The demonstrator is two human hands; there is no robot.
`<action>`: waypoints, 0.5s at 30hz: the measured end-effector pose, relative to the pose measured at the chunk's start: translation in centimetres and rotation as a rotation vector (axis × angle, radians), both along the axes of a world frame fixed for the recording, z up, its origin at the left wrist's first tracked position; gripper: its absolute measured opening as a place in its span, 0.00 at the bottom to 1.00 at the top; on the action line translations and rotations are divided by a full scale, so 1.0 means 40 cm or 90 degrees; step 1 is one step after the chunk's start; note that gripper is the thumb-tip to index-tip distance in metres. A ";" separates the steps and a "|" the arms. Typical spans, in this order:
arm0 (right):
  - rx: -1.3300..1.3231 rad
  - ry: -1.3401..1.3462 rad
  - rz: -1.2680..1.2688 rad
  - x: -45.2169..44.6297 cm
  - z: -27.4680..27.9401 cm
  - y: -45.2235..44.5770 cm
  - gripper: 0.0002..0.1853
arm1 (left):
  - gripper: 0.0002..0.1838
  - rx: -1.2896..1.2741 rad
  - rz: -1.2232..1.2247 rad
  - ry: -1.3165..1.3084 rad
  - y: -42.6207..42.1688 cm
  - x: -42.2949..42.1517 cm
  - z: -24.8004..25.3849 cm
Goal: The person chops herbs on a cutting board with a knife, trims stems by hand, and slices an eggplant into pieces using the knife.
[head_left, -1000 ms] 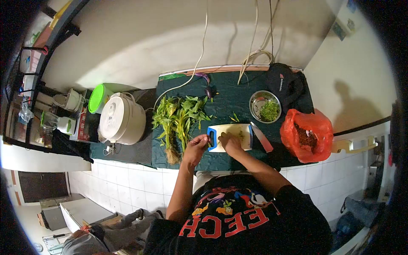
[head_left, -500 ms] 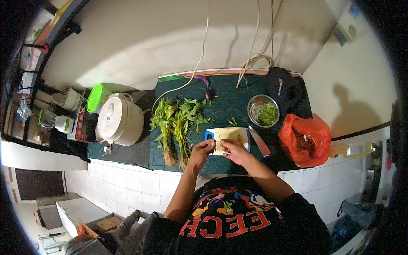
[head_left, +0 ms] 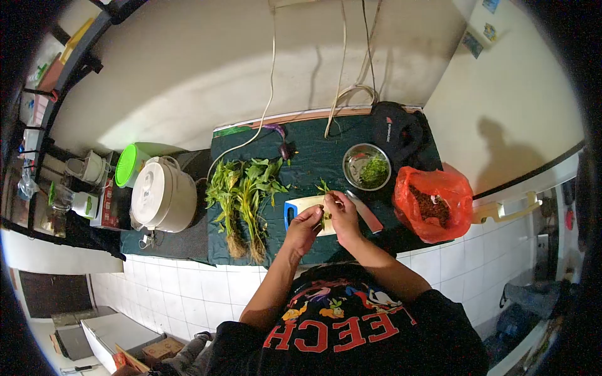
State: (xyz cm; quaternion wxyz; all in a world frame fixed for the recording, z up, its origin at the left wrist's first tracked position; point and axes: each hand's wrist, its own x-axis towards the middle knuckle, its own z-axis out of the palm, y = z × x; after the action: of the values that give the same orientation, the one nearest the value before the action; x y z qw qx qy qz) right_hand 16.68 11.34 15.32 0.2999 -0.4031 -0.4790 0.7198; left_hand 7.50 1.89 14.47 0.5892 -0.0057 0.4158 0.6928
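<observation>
My left hand (head_left: 305, 230) and my right hand (head_left: 342, 217) are close together over the near part of a pale cutting board (head_left: 302, 204) with a blue end. Fingers pinched, both grip a small piece of green stem (head_left: 326, 220), partly hidden by them. A few green leaves (head_left: 323, 186) lie just beyond the board. A wide-bladed knife (head_left: 365, 213) rests at the board's right side. Behind it stands a metal bowl (head_left: 347, 170) with cut greens (head_left: 374, 172) in it. Left of the board lie bunches of leafy greens (head_left: 248, 188), roots towards me.
An open red plastic bag (head_left: 462, 210) with brown bits inside stands at the right edge. At the back are a purple eggplant (head_left: 286, 150) and a black bag (head_left: 401, 130). A white rice cooker (head_left: 164, 194) and a green-lidded container (head_left: 129, 165) stand left. Cables hang down the wall.
The view has turned, so the table sits further left in it. My hands have come closer together, the right one now further forward than the left. At lower left, less of another person shows.
</observation>
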 end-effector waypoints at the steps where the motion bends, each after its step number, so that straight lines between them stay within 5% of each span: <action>1: 0.038 -0.043 -0.017 -0.001 0.006 -0.001 0.15 | 0.14 0.000 0.000 0.000 0.003 0.007 0.002; 5: 0.107 -0.083 -0.068 -0.013 -0.007 -0.022 0.15 | 0.12 -0.051 0.093 0.175 0.018 0.019 -0.010; 10: -0.250 -0.026 -0.029 -0.021 0.001 -0.038 0.16 | 0.11 -0.049 0.165 0.342 0.027 0.029 0.015; 15: -0.387 0.108 -0.001 -0.030 0.036 -0.037 0.11 | 0.08 -0.050 0.167 0.467 0.021 0.011 0.019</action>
State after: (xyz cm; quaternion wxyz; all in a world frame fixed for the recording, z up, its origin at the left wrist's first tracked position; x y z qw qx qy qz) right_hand 15.49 9.86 16.75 0.2050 -0.4129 -0.2147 0.8610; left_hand 7.95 2.72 15.22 0.3069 0.1665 0.6210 0.7017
